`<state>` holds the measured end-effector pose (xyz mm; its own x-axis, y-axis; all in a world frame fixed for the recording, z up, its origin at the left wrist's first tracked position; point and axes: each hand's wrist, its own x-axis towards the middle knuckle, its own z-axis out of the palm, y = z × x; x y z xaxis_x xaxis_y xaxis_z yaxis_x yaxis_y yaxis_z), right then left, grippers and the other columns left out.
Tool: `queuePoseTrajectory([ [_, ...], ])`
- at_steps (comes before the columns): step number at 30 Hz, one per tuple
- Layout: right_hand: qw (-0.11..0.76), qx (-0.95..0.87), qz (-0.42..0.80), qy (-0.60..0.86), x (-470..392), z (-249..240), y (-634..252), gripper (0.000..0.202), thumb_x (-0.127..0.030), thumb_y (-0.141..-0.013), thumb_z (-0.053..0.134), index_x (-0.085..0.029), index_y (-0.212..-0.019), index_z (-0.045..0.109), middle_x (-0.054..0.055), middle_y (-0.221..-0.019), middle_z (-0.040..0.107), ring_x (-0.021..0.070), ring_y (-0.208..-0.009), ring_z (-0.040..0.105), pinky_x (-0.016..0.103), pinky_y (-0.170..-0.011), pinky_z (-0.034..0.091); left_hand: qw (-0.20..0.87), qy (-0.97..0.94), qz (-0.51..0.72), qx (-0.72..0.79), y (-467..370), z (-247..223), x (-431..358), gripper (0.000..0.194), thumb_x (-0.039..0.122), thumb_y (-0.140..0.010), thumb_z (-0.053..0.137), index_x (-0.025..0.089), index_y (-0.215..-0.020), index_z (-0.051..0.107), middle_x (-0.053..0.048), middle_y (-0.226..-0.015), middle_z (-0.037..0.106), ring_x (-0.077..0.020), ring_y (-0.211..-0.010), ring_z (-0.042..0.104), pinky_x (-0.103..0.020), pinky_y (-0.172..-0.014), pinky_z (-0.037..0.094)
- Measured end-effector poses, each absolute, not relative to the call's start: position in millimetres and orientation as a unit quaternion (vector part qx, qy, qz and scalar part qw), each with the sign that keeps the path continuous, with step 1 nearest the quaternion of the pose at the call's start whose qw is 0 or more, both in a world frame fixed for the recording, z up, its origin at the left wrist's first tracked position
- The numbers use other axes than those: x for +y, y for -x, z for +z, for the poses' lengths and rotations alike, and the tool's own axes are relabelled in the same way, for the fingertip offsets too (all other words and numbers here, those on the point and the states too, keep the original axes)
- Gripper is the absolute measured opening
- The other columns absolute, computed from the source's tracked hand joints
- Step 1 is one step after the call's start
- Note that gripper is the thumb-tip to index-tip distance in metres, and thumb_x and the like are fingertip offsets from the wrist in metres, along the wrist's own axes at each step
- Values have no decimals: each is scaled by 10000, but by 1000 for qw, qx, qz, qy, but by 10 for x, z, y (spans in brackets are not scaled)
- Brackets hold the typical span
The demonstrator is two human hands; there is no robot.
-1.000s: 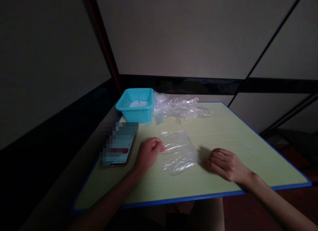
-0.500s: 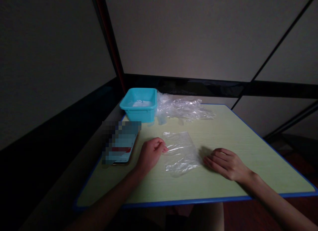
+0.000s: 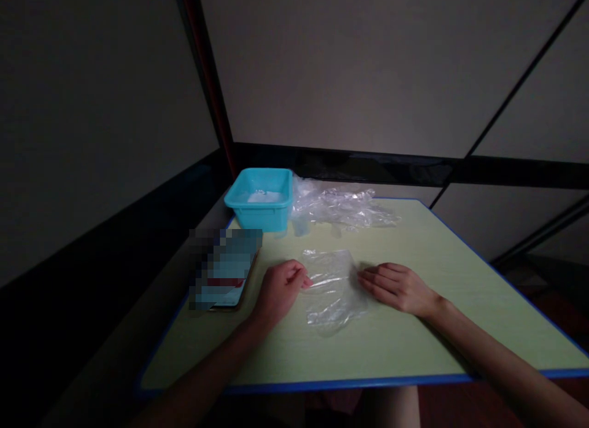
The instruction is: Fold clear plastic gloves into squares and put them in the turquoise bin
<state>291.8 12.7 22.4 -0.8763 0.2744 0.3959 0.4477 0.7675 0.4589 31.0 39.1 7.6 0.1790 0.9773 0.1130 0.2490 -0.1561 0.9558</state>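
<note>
Clear bag [image 3: 332,296] flat on the bench [image 3: 442,250], between two hands.
Its side edges run near to far, its creases crosswise; it looks squarish, with no clear long axis. The right hand [image 3: 396,287], palm down, fingers bent and close together, meets its right edge; the left hand [image 3: 281,288], thumb and fingers nearly closed, meets the left; whether either grips, I cannot tell. The film is thin, wrinkled, shiny. Farther off: phone [image 3: 232,269] at left, blue tub [image 3: 262,219], crumpled plastic [image 3: 345,208].
</note>
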Motion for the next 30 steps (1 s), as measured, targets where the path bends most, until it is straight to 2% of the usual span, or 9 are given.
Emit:
queuePoseTrajectory([
  [4,156,-936,-241,204,172,193,-2908,239,-94,-906,361,-94,-1018,572,103,-958,672,160,-807,606,297,-648,490,435,-634,416,486,-316,111,373,145,261,-707,477,182,-595,526,-21,-561,665,-168,-542,641,-233,-487,452],
  [15,201,-935,-131,259,210,128,-2913,292,-188,-934,323,-146,-957,612,75,-774,654,148,-754,597,285,-636,481,429,-618,427,501,-309,150,353,122,233,-697,473,179,-607,535,-12,-554,659,-150,-509,631,-200,-427,428],
  [22,208,-934,-119,266,217,120,-2919,292,-219,-937,330,-148,-951,613,65,-729,634,143,-707,583,278,-623,467,352,-649,439,512,-269,168,324,144,206,-709,463,180,-586,534,2,-544,642,-145,-506,626,-212,-488,454],
  [30,221,-935,-56,270,227,100,-2941,339,-270,-942,301,-121,-974,604,90,-779,645,162,-767,592,302,-651,491,325,-657,428,529,-246,173,324,155,202,-718,457,195,-578,524,14,-537,634,-158,-520,631,-228,-513,459],
])
